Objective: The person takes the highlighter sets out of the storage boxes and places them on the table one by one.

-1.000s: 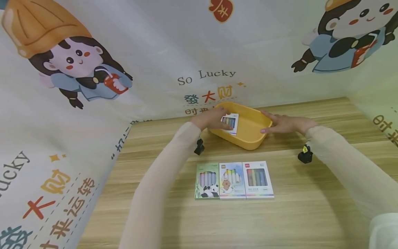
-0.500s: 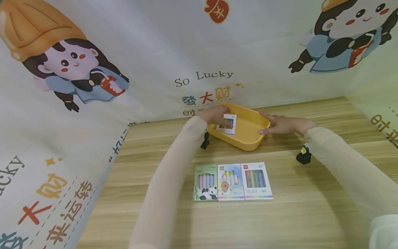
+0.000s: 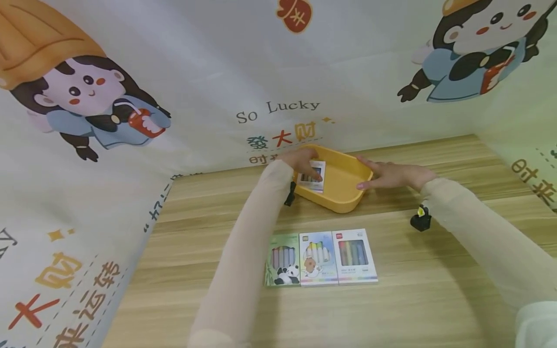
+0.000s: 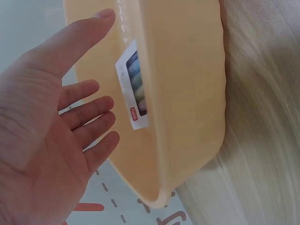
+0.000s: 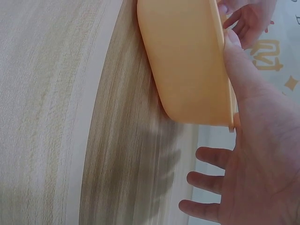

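My left hand [image 3: 301, 160] reaches over the left end of a yellow plastic bin [image 3: 348, 205]. Its fingers are spread and loosely bent, with nothing held between them. Under that hand, a flat white box with a window of coloured sticks [image 4: 125, 86] lies inside the bin. My right hand [image 3: 393, 175] grips the bin's right end, thumb [image 5: 239, 61] on the rim; its other three fingers stick out past the corner. The index finger is mostly hidden behind the rim in the right wrist view.
In front of the bin, three similar boxes lie side by side on the wooden table [image 3: 183, 251]: a green panda box [image 3: 283, 261], a light blue box [image 3: 318, 258] and a white one [image 3: 356, 256]. A printed cloth [image 3: 209, 63] stands behind.
My left hand has shifted deeper over the bin's left end, and the box inside now lies further left. The right hand keeps its place on the bin; the head view has turned slightly.
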`<state>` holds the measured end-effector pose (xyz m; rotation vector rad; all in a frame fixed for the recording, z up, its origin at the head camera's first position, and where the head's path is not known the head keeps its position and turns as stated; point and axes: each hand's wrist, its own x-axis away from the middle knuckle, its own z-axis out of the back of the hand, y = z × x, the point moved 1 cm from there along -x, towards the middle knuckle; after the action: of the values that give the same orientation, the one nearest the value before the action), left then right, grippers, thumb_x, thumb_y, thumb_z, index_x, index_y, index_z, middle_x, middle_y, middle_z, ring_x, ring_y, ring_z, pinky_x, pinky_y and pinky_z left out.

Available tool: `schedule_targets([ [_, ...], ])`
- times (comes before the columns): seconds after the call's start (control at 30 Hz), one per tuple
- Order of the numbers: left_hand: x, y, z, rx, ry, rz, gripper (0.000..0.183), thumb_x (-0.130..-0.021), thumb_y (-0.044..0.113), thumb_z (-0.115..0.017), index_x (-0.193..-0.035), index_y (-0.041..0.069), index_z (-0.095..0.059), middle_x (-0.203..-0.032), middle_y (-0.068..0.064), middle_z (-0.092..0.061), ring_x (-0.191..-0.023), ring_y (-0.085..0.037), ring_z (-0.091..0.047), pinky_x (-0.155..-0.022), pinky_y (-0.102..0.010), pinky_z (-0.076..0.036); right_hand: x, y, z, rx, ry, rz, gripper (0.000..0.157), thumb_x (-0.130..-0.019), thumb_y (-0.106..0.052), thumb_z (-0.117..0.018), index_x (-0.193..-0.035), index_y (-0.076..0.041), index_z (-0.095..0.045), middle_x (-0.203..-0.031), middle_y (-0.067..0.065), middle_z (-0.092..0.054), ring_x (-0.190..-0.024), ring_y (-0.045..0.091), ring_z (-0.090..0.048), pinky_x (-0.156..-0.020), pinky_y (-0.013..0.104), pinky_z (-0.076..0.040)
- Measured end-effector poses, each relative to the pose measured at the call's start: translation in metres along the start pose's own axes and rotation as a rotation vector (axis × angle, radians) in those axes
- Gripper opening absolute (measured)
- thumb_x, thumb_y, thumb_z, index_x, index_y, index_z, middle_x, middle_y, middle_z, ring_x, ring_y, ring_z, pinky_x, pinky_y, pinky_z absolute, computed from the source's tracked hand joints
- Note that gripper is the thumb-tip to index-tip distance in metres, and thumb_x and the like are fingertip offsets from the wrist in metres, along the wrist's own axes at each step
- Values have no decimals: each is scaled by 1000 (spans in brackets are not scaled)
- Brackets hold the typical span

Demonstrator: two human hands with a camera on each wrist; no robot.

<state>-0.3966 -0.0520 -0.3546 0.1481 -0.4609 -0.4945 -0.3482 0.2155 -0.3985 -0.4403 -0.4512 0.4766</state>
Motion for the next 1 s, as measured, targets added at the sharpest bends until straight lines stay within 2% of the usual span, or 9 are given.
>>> schedule_targets([
  [0.1,-4,0,-2,-10,-10,18,79,-89,41,-72,-151,8,-35,-157,-10,-38,-145,-28,-38,-120,-43,-34,-1,1,0,-11,-8,-7,105,-88,-72,-53,-159,-26,9,-164,27,-9,-147,54,-17,-118,71,-16],
  [0.27,-11,-1,-3,-36,-24,52,81,-88,43,-72,-152,11,-34,-157,-7,-39,-144,-26,-40,-119,-42,-36,-1,1,1,-16,-14,-13,106,-88,-70,-53,-160,-22,9,-164,28,-7,-147,55,-16,-117,71,-16],
  [0.3,-17,-5,-5,-35,-22,51,84,-85,46,-75,-151,12,-35,-156,-6,-41,-142,-25,-41,-117,-42,-38,-1,1,1,-12,-13,-10,105,-89,-69,-53,-159,-21,9,-163,29,-7,-147,55,-16,-117,72,-16],
  [0.47,-21,-4,-7,-13,-46,88,89,-80,49,-79,-150,14,-38,-156,-4,-40,-142,-23,-41,-118,-41,-36,-1,0,1,-7,-10,-3,105,-90,-68,-53,-159,-19,10,-162,31,-9,-146,56,-18,-116,72,-18],
  [0.63,-15,2,-9,-32,-91,158,91,-82,51,-76,-154,20,-31,-161,-2,-33,-146,-24,-35,-121,-48,-31,0,0,-1,-9,-12,-15,105,-91,-66,-54,-160,-18,8,-164,27,-8,-148,53,-17,-119,69,-18],
  [0.8,-7,12,-7,-27,-122,227,98,-80,50,-79,-157,24,-25,-165,2,-27,-151,-23,-27,-124,-44,-27,0,-1,0,-13,-7,-6,104,-90,-66,-54,-160,-19,7,-165,26,-7,-148,53,-16,-119,69,-16],
  [1.0,-1,21,-5,-82,-136,198,101,-78,46,-81,-157,18,-26,-165,-1,-27,-151,-23,-28,-125,-39,-27,-2,3,-1,-19,1,-8,105,-89,-69,-54,-160,-23,8,-165,25,-7,-149,52,-16,-119,69,-15],
])
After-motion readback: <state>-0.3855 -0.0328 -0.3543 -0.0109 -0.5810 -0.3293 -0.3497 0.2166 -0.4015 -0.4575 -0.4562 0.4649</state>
